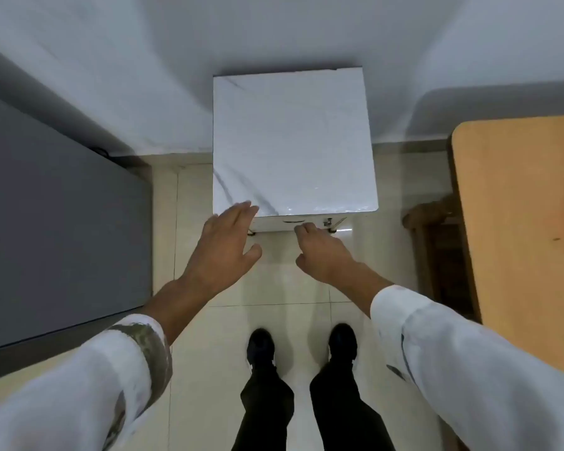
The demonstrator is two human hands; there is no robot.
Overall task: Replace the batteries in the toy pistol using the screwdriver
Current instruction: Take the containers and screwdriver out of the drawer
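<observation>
No toy pistol, screwdriver or batteries show in the head view. A small white marble-patterned cabinet (293, 141) stands against the wall in front of me. My left hand (225, 245) is stretched out with straight fingers, the fingertips at the cabinet top's front left corner. My right hand (323, 252) reaches to the cabinet's front face, with its fingers curled at the drawer front (287, 222) just under the top. Whether those fingers grip a handle is hidden by the hand itself.
A grey-topped surface (52, 222) fills the left side. A wooden table (521, 222) edges in on the right, with a wooden stool (437, 222) beside it. I stand on pale floor tiles (290, 288), my black shoes below the hands.
</observation>
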